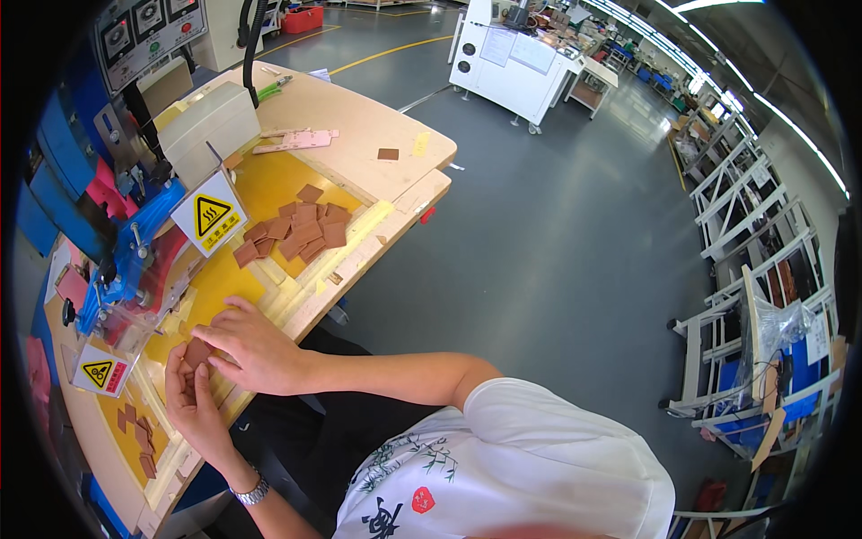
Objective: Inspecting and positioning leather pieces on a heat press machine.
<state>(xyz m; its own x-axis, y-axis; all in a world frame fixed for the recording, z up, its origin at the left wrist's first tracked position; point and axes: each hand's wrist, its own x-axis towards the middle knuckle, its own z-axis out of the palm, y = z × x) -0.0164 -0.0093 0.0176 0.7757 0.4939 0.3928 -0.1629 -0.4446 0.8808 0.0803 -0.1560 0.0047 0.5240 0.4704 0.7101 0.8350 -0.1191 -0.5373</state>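
Note:
In front of the machine I hold a small flat brown piece [197, 353], which looks like leather, between both hands. My left hand [192, 409] is closed on it from below, with the thumb on its face. From the right, my right hand [254, 346] has its fingertips at the piece's upper edge; part of their grip is hidden. Beyond my hands, a loose pile of similar brown pieces [305, 226] lies on the yellow surface. Several more brown pieces [136, 436] are scattered at the near left of the table.
A blue machine [135, 256] with a clear guard and warning signs [212, 214] stands close by on the left. The wooden table's edge [359, 247] runs along my right. Farther back on it lie a pink strip [301, 139] and one brown piece [388, 154]. White racks [754, 234] stand far right.

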